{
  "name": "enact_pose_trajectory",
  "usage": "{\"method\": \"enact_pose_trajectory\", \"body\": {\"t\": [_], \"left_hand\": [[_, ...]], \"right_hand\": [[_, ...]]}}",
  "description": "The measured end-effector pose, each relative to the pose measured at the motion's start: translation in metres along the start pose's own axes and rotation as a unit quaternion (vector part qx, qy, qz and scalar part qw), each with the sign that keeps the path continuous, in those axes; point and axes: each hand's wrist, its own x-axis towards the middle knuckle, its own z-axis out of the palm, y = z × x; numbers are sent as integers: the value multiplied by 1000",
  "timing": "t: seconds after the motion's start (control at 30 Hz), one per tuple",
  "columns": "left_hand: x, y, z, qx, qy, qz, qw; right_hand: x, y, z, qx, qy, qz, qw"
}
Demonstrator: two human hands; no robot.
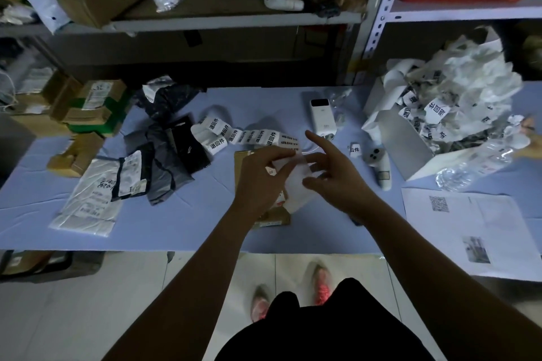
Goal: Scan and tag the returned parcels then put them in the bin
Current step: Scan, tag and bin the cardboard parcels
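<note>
A small brown cardboard parcel (272, 215) lies on the blue table (176, 223) in front of me, mostly hidden under my hands. My left hand (261, 177) and my right hand (331, 173) both pinch a white label sheet (296, 184) just above the parcel. The right index finger points up and away. A strip of printed return labels (249, 136) runs from a roll behind the parcel. A white handheld scanner (379, 165) lies to the right of my right hand.
Black and white poly mailers (164, 155) and small boxes (76, 155) lie at left. A white power bank (322, 117) sits behind. A white box of crumpled label backing (440, 120) stands at right, printed papers (475, 231) at front right. Shelves rise behind the table.
</note>
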Motion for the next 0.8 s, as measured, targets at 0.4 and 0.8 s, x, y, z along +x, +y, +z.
{"method": "enact_pose_trajectory", "body": {"t": [0.4, 0.8], "left_hand": [[-5, 5, -12, 0, -7, 50, 999], [6, 5, -14, 21, -7, -30, 999]], "right_hand": [[-1, -12, 22, 106, 113, -1, 988], [3, -13, 14, -45, 82, -37, 995]]}}
